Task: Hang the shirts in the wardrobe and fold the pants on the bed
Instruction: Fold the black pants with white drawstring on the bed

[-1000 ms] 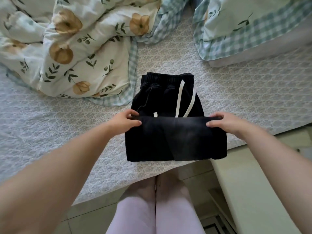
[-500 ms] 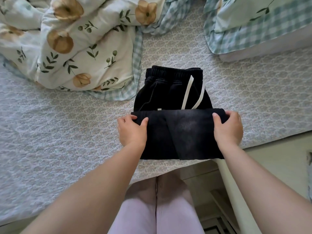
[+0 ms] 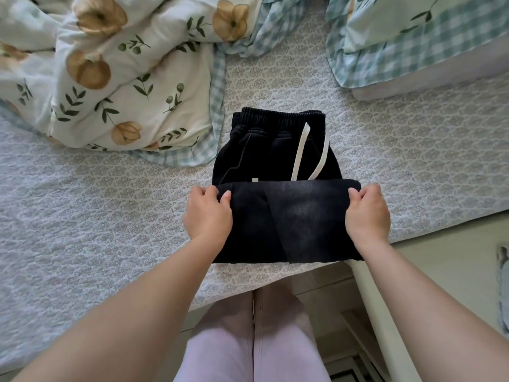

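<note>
**A:** First entry, the grip?

**B:** Left hand (image 3: 208, 213): thumb on top, fingers curled round the left end of the folded-over layer of the black pants (image 3: 289, 221). It is clamped on the cloth. Right hand (image 3: 367, 213): same hold on the right end of that layer.

**A:** Position of the pants?

**B:** On the bed (image 3: 96, 210), at its near edge, straight ahead of the person. The lower half is doubled up over the upper half. The near side of the fold lies almost at the mattress edge. Beyond the hands is the elastic waistband (image 3: 278, 119), the part farthest from the person. The white drawstring (image 3: 301, 153) has two flat tails running from the waistband down under the folded layer.

**A:** Labels, writing?

**B:** One small white tag (image 3: 254, 180), left of the drawstring at the far edge of the folded layer. Too small to read.

**A:** Surroundings, taken from the pants?

**B:** Far left: a rumpled duvet (image 3: 124, 78), floral print with a checked border, its corner just beside the waistband. I cannot tell whether they touch. Far right: a checked pillow (image 3: 413, 37), well apart. Directly left and right: open quilted cover on both sides. Near side: the bed's edge, then the person's legs (image 3: 248, 354) in pale pink. Near right: a pale furniture top (image 3: 446, 260) set against the bed, its corner just beside the near right corner of the pants.
</note>
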`<state>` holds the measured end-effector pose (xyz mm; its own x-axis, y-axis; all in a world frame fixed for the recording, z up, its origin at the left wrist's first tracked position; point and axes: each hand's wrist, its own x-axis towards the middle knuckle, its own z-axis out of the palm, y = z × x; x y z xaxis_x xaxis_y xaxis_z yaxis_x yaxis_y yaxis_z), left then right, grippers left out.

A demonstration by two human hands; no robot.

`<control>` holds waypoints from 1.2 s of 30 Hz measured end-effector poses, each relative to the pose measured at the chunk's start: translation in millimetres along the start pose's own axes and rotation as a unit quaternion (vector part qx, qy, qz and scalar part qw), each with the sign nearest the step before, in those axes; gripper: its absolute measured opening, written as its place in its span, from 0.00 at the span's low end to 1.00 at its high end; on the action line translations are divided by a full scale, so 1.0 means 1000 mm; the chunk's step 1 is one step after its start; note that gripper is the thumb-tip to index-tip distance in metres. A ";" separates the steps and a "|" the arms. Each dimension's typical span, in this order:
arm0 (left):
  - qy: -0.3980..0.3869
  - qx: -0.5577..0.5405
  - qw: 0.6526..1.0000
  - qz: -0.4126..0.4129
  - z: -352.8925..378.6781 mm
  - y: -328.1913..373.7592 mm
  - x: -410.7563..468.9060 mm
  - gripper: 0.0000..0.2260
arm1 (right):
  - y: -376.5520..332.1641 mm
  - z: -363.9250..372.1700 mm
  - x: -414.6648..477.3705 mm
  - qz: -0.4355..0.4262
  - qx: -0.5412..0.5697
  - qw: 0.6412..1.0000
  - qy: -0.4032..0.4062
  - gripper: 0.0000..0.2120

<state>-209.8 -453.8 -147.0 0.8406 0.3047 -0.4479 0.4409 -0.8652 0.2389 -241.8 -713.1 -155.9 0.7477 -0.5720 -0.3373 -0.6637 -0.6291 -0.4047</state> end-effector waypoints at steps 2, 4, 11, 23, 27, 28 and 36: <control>0.039 0.090 0.986 0.132 -0.004 -0.007 0.000 0.14 | 0.005 -0.003 0.000 -0.041 -0.013 0.999 -0.018 0.09; 0.044 0.166 0.962 0.214 -0.006 -0.013 0.003 0.14 | 0.009 -0.005 0.001 -0.067 -0.023 0.997 -0.035 0.08; -0.010 -0.083 0.996 0.028 -0.007 -0.005 0.025 0.17 | 0.021 -0.011 0.019 -0.087 -0.040 0.995 -0.031 0.10; 0.059 -0.140 0.988 -0.021 0.003 -0.017 0.010 0.11 | 0.034 -0.018 0.012 -0.007 -0.054 0.998 -0.037 0.12; 0.028 -0.220 0.968 -0.118 0.024 -0.039 -0.039 0.11 | 0.039 -0.010 -0.039 -0.001 0.076 0.997 0.034 0.10; 0.021 -0.218 0.968 -0.122 0.027 -0.041 -0.048 0.11 | 0.044 -0.006 -0.047 0.006 0.075 0.996 0.036 0.11; 0.038 -0.206 0.956 -0.205 0.038 -0.045 -0.066 0.13 | 0.045 0.016 -0.071 0.117 0.121 0.976 0.141 0.13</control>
<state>-297.4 -450.5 -161.1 0.5834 0.6263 -0.5171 0.8121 -0.4413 0.3818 -324.3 -692.6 -164.1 0.5178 -0.8289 -0.2116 -0.7664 -0.3397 -0.5452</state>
